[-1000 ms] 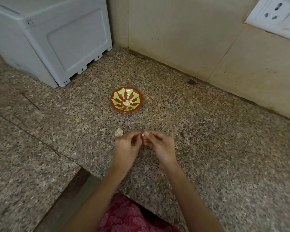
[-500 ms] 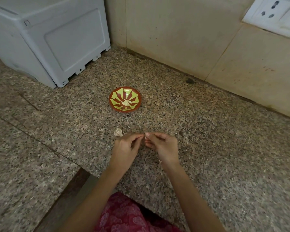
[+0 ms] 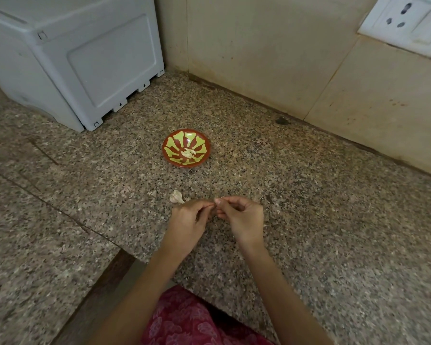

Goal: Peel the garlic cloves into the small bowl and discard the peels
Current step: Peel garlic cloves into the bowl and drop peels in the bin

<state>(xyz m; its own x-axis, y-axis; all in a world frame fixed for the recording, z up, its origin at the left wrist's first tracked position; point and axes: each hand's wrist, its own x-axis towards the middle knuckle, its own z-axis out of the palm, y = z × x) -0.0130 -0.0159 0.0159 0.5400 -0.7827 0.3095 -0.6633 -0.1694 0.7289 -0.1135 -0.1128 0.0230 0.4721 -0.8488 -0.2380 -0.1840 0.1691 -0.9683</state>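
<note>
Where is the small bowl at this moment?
In the head view, the small bowl stands on the counter near centre, beyond the garlic piece, the left hand and the right hand.

Bare left forearm (image 3: 146, 277), bare right forearm (image 3: 275, 282), magenta garment (image 3: 197, 324) with paler floral print

— What sits between the left grip (image 3: 187, 221) and the right grip (image 3: 244, 220)?
— Hidden. Curled fingertips cover the pinched bit.
— And the pieces (image 3: 189, 153) in the bowl (image 3: 182, 163)?
— Too small to count.
— At ten o'clock?
— A white appliance (image 3: 85, 66), cut by the top and left edges. The socket plate (image 3: 408, 18) at one o'clock is cropped too.
</note>
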